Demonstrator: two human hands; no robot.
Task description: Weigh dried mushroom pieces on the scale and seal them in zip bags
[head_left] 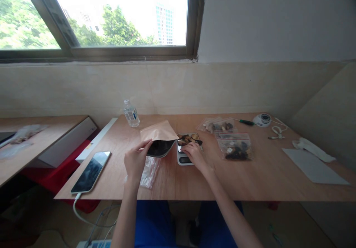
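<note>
A brown paper pouch (159, 130) is pinched at its edge by my left hand (136, 157), fingers closed. The pouch tilts toward the right, and its dark-lined mouth gapes open. Just right of it, dried brown slices (190, 139), which look like mushroom, lie on a small white kitchen scale (184, 161). My right hand (195, 155) reaches over the scale with its fingers curled together at the near side of the slices. Whatever is between those fingertips is hidden. Beneath the pouch lies a crumpled clear plastic bag (150, 172).
Right of the scale are zip bags of dark dried pieces (236, 151) and lighter pieces (218, 125). Behind stand a water bottle (131, 113), a green-handled screwdriver (247, 122) and a white dome camera (261, 120). A charging phone (91, 172) lies left, white paper (314, 166) right.
</note>
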